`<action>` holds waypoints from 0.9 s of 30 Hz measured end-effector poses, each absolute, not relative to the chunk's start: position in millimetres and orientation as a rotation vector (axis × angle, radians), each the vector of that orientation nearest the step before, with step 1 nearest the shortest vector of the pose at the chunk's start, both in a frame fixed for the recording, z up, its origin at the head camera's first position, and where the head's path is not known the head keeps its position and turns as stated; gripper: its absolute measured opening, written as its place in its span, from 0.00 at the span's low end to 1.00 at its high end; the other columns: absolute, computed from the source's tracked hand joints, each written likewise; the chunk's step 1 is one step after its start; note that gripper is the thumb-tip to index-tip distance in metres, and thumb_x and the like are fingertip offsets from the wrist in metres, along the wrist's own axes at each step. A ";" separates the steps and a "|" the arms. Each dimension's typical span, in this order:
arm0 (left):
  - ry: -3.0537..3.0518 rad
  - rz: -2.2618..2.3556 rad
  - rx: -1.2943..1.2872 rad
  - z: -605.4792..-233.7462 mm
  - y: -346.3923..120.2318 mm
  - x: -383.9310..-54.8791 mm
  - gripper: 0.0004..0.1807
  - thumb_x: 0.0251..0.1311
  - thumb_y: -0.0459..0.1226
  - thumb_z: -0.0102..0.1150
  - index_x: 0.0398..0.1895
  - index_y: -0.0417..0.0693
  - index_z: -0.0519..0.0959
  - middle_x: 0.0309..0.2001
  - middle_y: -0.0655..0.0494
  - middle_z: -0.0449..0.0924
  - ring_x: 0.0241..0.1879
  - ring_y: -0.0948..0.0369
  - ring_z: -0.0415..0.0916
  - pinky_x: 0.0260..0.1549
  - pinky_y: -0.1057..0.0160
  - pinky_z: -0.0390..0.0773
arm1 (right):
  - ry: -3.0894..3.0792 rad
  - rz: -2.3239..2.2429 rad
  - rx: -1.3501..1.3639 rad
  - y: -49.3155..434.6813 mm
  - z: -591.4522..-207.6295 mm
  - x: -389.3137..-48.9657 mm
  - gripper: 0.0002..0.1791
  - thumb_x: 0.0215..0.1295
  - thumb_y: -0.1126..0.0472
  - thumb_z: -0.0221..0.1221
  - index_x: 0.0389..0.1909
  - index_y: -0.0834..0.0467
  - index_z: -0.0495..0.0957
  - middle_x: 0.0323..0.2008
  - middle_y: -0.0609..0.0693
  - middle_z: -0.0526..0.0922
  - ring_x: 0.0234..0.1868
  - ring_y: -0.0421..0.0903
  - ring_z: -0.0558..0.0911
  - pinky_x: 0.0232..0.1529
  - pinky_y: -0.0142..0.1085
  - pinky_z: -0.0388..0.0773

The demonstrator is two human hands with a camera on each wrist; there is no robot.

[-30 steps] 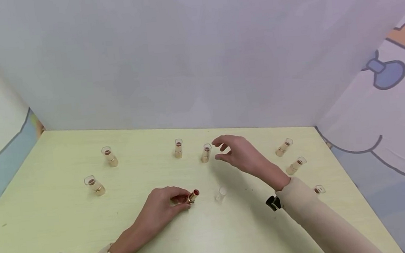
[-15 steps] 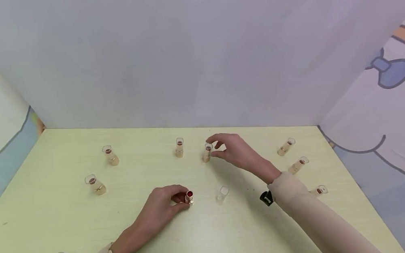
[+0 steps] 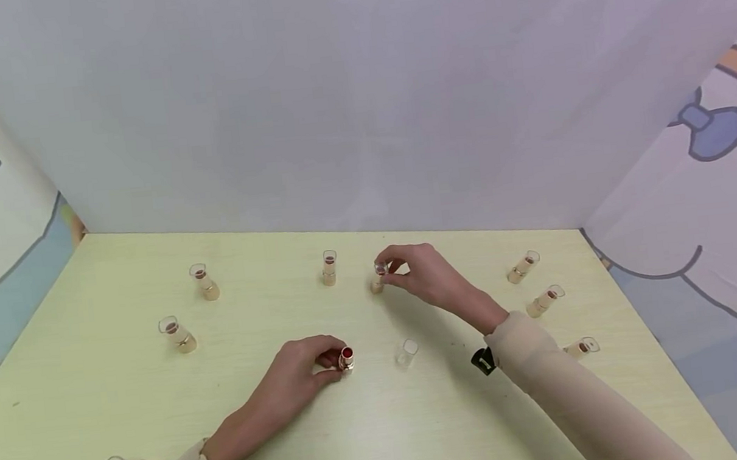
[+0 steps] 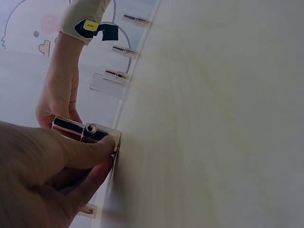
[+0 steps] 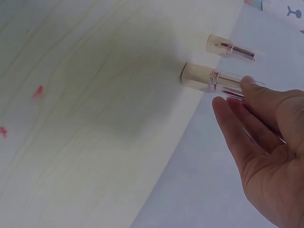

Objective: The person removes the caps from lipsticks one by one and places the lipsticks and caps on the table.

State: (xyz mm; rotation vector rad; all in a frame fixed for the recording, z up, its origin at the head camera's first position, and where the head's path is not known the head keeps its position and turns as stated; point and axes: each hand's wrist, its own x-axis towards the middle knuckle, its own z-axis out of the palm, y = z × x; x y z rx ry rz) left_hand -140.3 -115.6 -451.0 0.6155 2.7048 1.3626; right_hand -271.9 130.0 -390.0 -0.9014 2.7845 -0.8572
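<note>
Near the middle of the table, my left hand [image 3: 298, 368] pinches an uncapped lipstick [image 3: 346, 360] by its gold base. Its red bullet points up, and the base meets the table in the left wrist view. Farther back, my right hand [image 3: 421, 273] has thumb and fingers around the clear cap of a standing lipstick [image 3: 377, 286]. In the right wrist view the thumb presses one side of that lipstick [image 5: 198, 77], with fingertips at the other side. A loose clear cap [image 3: 407, 353] stands on the table between the two hands.
Another capped lipstick [image 3: 329, 269] stands just left of the right hand's one. More capped lipsticks stand at the left [image 3: 177, 335] and right [image 3: 545, 301], the nearest right one [image 3: 583, 347] beside the right sleeve. A pale wall [image 3: 357, 112] closes off the table's back edge.
My right hand has moved left and closed its fingertips around the back lipstick's cap. The lipstick in my left hand went from tilted to upright.
</note>
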 end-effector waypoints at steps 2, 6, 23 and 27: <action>2.706 1.344 0.614 -450.0 -116.1 -140.5 0.13 0.57 0.27 0.74 0.44 0.47 0.87 0.39 0.62 0.89 0.37 0.69 0.84 0.40 0.69 0.86 | 2.783 -0.873 -0.898 129.8 -388.8 -270.7 0.12 0.68 0.64 0.69 0.50 0.58 0.86 0.45 0.48 0.89 0.47 0.47 0.89 0.49 0.42 0.88; 2.709 1.330 0.581 -445.9 -118.0 -140.7 0.13 0.57 0.28 0.74 0.45 0.48 0.87 0.41 0.61 0.90 0.39 0.67 0.86 0.41 0.68 0.86 | 2.777 -0.915 -0.876 130.2 -386.1 -268.4 0.10 0.68 0.64 0.69 0.49 0.57 0.85 0.43 0.48 0.89 0.47 0.46 0.89 0.49 0.40 0.89; 2.916 1.364 0.489 -424.9 -127.5 -149.2 0.18 0.57 0.34 0.76 0.51 0.46 0.87 0.47 0.55 0.91 0.46 0.57 0.89 0.49 0.57 0.88 | 2.694 -1.195 -0.864 132.8 -367.8 -244.6 0.08 0.70 0.64 0.66 0.47 0.55 0.81 0.43 0.47 0.85 0.50 0.45 0.89 0.49 0.32 0.89; 2.945 1.386 0.497 -416.3 -124.2 -152.3 0.20 0.57 0.35 0.77 0.54 0.47 0.86 0.50 0.53 0.90 0.49 0.54 0.89 0.52 0.55 0.87 | 2.647 -1.259 -0.914 132.4 -364.2 -235.3 0.09 0.70 0.65 0.66 0.48 0.53 0.80 0.44 0.47 0.85 0.51 0.45 0.89 0.51 0.33 0.88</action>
